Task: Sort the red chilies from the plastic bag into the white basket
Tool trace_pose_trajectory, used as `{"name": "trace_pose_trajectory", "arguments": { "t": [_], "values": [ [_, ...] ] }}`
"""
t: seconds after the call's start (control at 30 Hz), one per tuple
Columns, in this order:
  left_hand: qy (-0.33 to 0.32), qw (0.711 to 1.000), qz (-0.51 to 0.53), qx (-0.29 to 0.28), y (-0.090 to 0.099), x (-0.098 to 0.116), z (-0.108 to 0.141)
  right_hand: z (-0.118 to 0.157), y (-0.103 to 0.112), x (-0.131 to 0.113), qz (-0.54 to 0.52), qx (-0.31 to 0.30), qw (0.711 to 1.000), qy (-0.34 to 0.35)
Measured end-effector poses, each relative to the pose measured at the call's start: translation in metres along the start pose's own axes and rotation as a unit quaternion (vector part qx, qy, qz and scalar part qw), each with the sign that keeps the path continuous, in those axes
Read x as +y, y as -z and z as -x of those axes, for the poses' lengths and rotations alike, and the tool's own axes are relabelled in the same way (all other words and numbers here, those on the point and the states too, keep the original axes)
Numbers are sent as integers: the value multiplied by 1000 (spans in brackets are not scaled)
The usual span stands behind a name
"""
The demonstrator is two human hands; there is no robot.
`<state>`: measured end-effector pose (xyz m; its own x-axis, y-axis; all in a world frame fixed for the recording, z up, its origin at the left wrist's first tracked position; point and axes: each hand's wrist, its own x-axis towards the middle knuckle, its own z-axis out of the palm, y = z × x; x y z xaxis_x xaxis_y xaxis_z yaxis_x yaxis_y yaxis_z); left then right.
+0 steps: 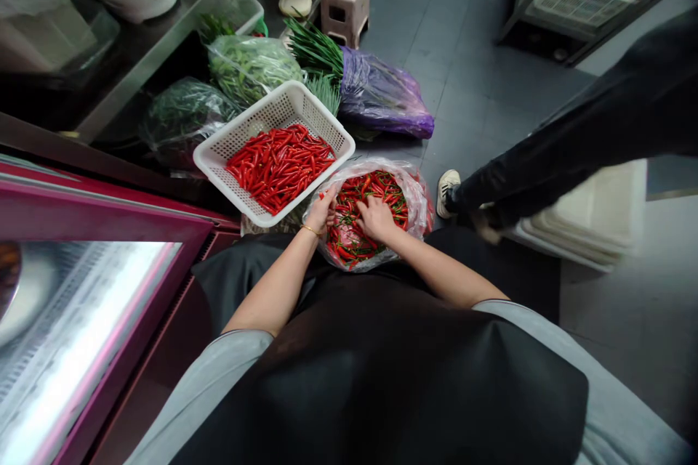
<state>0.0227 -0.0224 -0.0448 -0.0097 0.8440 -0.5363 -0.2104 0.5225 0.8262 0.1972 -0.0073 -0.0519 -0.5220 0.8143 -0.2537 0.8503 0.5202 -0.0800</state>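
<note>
A clear plastic bag [417, 196] stands open between my knees, filled with red chili peppers [382, 182] that carry green stems. At the bag's left rim, my left hand [321, 215] is closed, and a bit of red chili pepper shows at its fingertips. My right hand [377, 221] reaches into the bag from the right. Its bent fingers are apart and touch the chilies; I see nothing gripped in them. Beyond my left hand sits a white perforated basket [218, 160], tilted in view, holding a heap of red chilies [283, 163] without visible green stems.
Behind the basket lie bagged greens [254, 65] and green stalks in a purple bag [384, 94]. A pink stool [346, 0] stands farther back. To the right are another person's leg [523, 167] and stacked white trays [594, 218]. A lit red-framed cabinet [109, 211] borders the left.
</note>
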Motion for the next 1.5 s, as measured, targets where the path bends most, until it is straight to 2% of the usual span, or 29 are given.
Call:
{"name": "trace_pose_trajectory", "arguments": {
  "t": [0.07, 0.1, 0.2, 0.27, 0.3, 0.37, 0.4, 0.47, 0.53, 0.6, 0.7, 0.77, 0.83, 0.93, 1.0, 1.1, 1.17, 1.23, 1.3, 1.33, 1.37, 1.43, 1.5],
  "values": [
    [5, 1000, 28, 11, 5, 1, -1, 21, -7, -11, -1, 0, 998, 66],
    [12, 999, 39, 16, 7, 0, -2, 29, -7, -9, -6, 1, 996, 93],
    [53, 998, 20, 3, 12, -1, -3, 38, 9, 28, -53, 4, 991, 127],
    [79, 997, 4, -18, 12, -2, -4, 34, 27, 60, -101, 3, 990, 98],
    [82, 996, -3, -23, 11, -2, -4, 30, 36, 74, -111, 5, 992, 59],
    [68, 997, -23, -5, 7, -3, -4, 23, 48, 87, -92, 22, 995, -12],
    [54, 998, -34, 15, 6, -4, -5, 20, 49, 85, -78, 23, 997, -13],
    [15, 996, -68, 49, 3, -7, -6, 15, 46, 71, -44, 0, 998, 42],
    [-32, 990, -132, 43, 0, -12, -8, 11, 37, 51, -7, -46, 994, 98],
    [-78, 967, -241, 13, -5, -21, -8, 6, 31, 37, 24, -79, 991, 102],
    [-99, 901, -423, 3, -16, -36, -9, -2, 34, 36, 28, -89, 992, 81],
    [-98, 865, -491, 13, -23, -45, -11, -4, 43, 42, 21, -80, 995, 59],
    [-106, 852, -512, 14, -25, -47, -14, -4, 51, 43, 11, -61, 997, 44],
    [-125, 854, -505, -5, -17, -38, -16, -2, 54, 33, -19, -29, 995, 90],
    [-150, 855, -496, -35, -8, -23, -11, -2, 52, 23, -40, -24, 989, 141],
    [-222, 849, -475, -69, 2, 5, 4, -6, 55, 14, -114, -17, 975, 191],
    [-270, 855, -434, -88, 4, 24, 13, -5, 68, 13, -232, -7, 949, 214],
    [-306, 864, -389, -94, 5, 38, 14, 2, 87, 13, -368, 3, 901, 230],
    [-316, 867, -383, -41, 8, 45, 9, 15, 107, 14, -447, -2, 859, 250],
    [-307, 868, -391, 3, 10, 46, 4, 22, 115, 14, -449, -8, 854, 264],
    [-289, 871, -395, 47, 13, 45, 0, 27, 119, 15, -425, -20, 861, 278],
    [-234, 898, -361, 94, 19, 38, -7, 31, 117, 18, -313, -63, 906, 278],
    [-188, 943, -268, 65, 22, 30, -7, 23, 100, 20, -156, -97, 962, 202]
  ]
}}
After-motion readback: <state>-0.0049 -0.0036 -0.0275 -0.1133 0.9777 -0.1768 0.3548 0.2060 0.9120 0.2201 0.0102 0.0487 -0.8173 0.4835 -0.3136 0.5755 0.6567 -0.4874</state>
